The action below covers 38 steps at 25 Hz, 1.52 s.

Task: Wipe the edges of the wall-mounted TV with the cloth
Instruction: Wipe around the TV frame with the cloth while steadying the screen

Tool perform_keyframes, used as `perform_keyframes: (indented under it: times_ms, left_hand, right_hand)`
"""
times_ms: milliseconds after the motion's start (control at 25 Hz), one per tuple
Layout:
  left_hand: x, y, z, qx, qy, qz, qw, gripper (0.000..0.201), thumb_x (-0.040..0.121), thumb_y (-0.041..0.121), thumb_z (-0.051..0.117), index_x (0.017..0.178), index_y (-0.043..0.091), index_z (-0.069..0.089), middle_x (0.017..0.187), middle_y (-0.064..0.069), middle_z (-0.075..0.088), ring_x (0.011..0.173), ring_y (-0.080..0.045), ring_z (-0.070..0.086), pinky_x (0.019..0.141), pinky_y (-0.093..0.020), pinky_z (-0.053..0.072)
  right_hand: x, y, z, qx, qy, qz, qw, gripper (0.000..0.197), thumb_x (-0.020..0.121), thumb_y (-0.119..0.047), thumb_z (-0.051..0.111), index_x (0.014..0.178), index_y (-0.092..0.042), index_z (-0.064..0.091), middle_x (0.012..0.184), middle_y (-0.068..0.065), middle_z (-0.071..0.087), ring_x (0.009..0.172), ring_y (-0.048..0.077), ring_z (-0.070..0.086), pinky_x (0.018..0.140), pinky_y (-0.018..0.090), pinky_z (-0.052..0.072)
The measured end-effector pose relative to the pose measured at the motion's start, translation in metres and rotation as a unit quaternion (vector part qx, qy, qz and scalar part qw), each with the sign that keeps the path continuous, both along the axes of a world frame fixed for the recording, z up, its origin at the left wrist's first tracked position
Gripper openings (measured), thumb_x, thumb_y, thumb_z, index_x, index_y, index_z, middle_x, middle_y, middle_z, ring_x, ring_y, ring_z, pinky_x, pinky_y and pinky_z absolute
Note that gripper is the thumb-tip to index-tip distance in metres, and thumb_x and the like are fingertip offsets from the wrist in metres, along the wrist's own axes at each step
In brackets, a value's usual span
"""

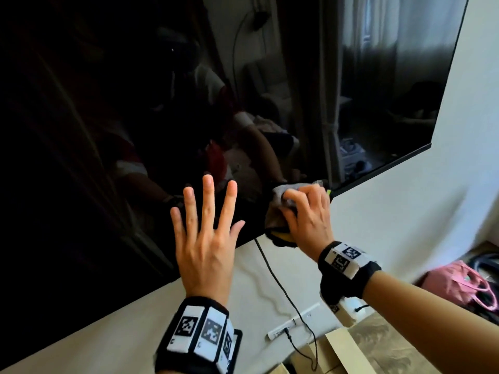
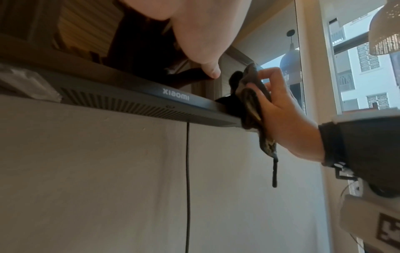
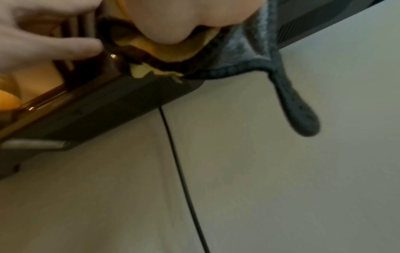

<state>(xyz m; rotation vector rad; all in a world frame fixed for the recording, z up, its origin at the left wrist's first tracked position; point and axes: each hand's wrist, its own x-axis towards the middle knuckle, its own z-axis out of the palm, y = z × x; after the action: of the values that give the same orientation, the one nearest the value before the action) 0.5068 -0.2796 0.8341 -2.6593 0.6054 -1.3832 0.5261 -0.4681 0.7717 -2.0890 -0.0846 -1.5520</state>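
Observation:
A large black wall-mounted TV fills most of the head view; its bottom edge runs diagonally. My left hand lies flat with fingers spread on the screen near that edge. Just to its right, my right hand grips a grey cloth with a yellow and dark underside, wrapped over the TV's bottom edge. From the left wrist view the cloth folds round the bottom bezel, a dark loop hanging from it. The right wrist view shows the cloth against the TV's underside.
A black cable hangs down the white wall from under the TV. A white socket strip sits low on the wall. Cardboard boxes stand below on the right, a pink bag beyond them.

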Motion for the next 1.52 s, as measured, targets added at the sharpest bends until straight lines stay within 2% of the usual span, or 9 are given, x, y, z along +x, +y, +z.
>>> perform_keyframes:
  times_ms: [160, 320, 520, 680, 840, 1000, 1160, 1320, 1520]
  left_hand:
    - [-0.010, 0.037, 0.004, 0.022, 0.003, 0.002, 1.000, 0.070, 0.092, 0.045, 0.057, 0.151, 0.029, 0.023, 0.159, -0.008, 0.016, 0.143, -0.033, 0.024, 0.115, -0.053, 0.020]
    - [-0.018, 0.095, 0.000, 0.006, -0.004, 0.078, 0.997, 0.075, 0.087, 0.055, 0.055, 0.150, 0.032, 0.023, 0.160, -0.008, 0.012, 0.146, -0.037, 0.010, 0.114, -0.063, 0.007]
    - [-0.011, 0.150, 0.006, -0.001, 0.003, 0.100, 0.995, 0.077, 0.085, 0.059, 0.054, 0.150, 0.032, 0.023, 0.160, -0.009, 0.009, 0.144, -0.044, 0.006, 0.110, -0.069, 0.012]
    - [-0.008, 0.162, 0.005, 0.022, -0.020, 0.080, 0.996, 0.074, 0.088, 0.060, 0.051, 0.151, 0.033, 0.021, 0.160, -0.009, 0.014, 0.144, -0.043, 0.012, 0.108, -0.066, 0.022]
    - [-0.013, 0.173, 0.008, -0.024, -0.006, 0.066, 0.997, 0.071, 0.092, 0.057, 0.049, 0.151, 0.035, 0.016, 0.160, -0.007, 0.013, 0.145, -0.036, 0.012, 0.114, -0.061, 0.012]
    - [-0.025, 0.235, 0.006, -0.029, -0.022, 0.071, 0.997, 0.070, 0.092, 0.058, 0.047, 0.151, 0.033, 0.018, 0.161, -0.008, 0.010, 0.146, -0.037, 0.009, 0.114, -0.064, 0.007]
    - [-0.028, 0.306, 0.003, -0.032, -0.009, 0.088, 0.996, 0.076, 0.086, 0.059, 0.052, 0.150, 0.031, 0.023, 0.161, -0.010, 0.005, 0.145, -0.044, 0.005, 0.109, -0.070, 0.010]
    - [-0.020, 0.322, -0.005, -0.016, 0.013, 0.079, 0.997, 0.077, 0.086, 0.057, 0.055, 0.151, 0.031, 0.022, 0.161, -0.011, 0.009, 0.143, -0.046, 0.010, 0.105, -0.071, 0.021]
    - [-0.021, 0.321, 0.000, -0.020, 0.019, 0.069, 0.997, 0.080, 0.086, 0.056, 0.058, 0.151, 0.034, 0.018, 0.160, -0.009, 0.013, 0.142, -0.044, 0.018, 0.107, -0.067, 0.024]
  right_hand:
    - [0.006, 0.001, 0.019, 0.221, -0.015, -0.044, 0.974, 0.017, 0.089, -0.027, 0.045, 0.104, -0.019, 0.042, 0.100, 0.015, 0.046, 0.091, 0.024, 0.037, 0.086, 0.036, 0.030]
    - [0.000, 0.052, 0.005, -0.023, -0.011, 0.017, 1.000, 0.015, 0.090, -0.029, 0.049, 0.103, -0.022, 0.046, 0.097, 0.003, 0.038, 0.082, 0.025, 0.038, 0.078, 0.038, 0.031]
    - [0.003, 0.079, 0.023, 0.148, -0.026, -0.008, 0.989, 0.016, 0.088, -0.027, 0.051, 0.102, -0.021, 0.045, 0.100, 0.008, 0.043, 0.089, 0.025, 0.039, 0.086, 0.034, 0.029]
    - [-0.001, 0.127, 0.006, -0.084, -0.033, 0.025, 0.996, 0.012, 0.092, -0.032, 0.049, 0.100, -0.024, 0.049, 0.095, -0.001, 0.037, 0.080, 0.023, 0.039, 0.076, 0.036, 0.032]
    - [-0.001, 0.147, 0.011, 0.134, -0.016, -0.017, 0.991, 0.017, 0.088, -0.028, 0.051, 0.103, -0.021, 0.046, 0.100, 0.003, 0.040, 0.089, 0.024, 0.039, 0.086, 0.035, 0.031]
    - [-0.008, 0.187, -0.001, -0.073, -0.013, 0.019, 0.997, 0.014, 0.088, -0.030, 0.052, 0.101, -0.024, 0.049, 0.096, 0.001, 0.039, 0.082, 0.025, 0.039, 0.078, 0.038, 0.033]
    - [-0.007, 0.202, 0.014, 0.114, 0.000, -0.019, 0.993, 0.017, 0.089, -0.030, 0.051, 0.102, -0.021, 0.045, 0.099, 0.011, 0.045, 0.090, 0.026, 0.039, 0.086, 0.037, 0.031]
    - [-0.014, 0.261, -0.001, -0.097, -0.002, 0.027, 0.995, 0.015, 0.092, -0.035, 0.050, 0.102, -0.023, 0.049, 0.096, 0.001, 0.038, 0.082, 0.025, 0.039, 0.077, 0.036, 0.032]
    - [-0.010, 0.298, 0.008, 0.153, 0.001, -0.023, 0.988, 0.017, 0.089, -0.029, 0.050, 0.103, -0.021, 0.044, 0.101, 0.000, 0.035, 0.092, 0.022, 0.037, 0.086, 0.037, 0.031]
